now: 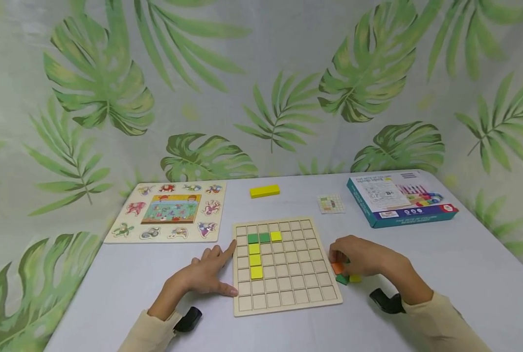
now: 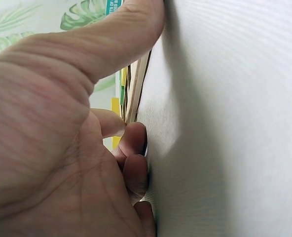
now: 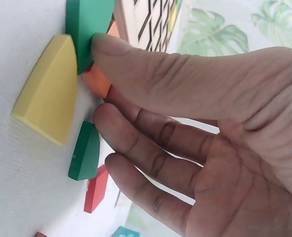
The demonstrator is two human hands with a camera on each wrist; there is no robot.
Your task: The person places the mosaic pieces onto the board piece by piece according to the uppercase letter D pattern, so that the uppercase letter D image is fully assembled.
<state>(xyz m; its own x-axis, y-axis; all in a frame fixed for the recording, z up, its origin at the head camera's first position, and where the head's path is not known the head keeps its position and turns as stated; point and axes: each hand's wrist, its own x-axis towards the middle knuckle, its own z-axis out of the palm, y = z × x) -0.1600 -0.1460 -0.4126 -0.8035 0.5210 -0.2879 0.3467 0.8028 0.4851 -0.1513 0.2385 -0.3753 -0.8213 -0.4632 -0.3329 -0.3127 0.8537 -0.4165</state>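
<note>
A wooden grid board (image 1: 287, 299) lies mid-table with green tiles (image 1: 253, 238) and yellow tiles (image 1: 254, 260) in several cells, in an L-like line. My left hand (image 1: 206, 274) is spread at its left side, thumb and index finger touching the edge. Beyond the board's right edge, my right hand (image 1: 361, 256) is bent over loose tiles. An orange tile (image 3: 97, 81) lies by its thumb and index finger, partly hidden; whether they pinch it is unclear. The thumb tip overlaps a green tile (image 3: 87, 29). Close by are a yellow tile (image 3: 50, 94), another green tile (image 3: 84, 153) and a red tile (image 3: 95, 190).
An animal puzzle board (image 1: 126, 211) lies at the back left. Behind the grid board are a yellow block (image 1: 264, 191) and a small pattern card (image 1: 330, 204). A teal box (image 1: 402, 198) stands at the back right. Leaf-patterned cloth (image 1: 283, 73) hangs behind the table.
</note>
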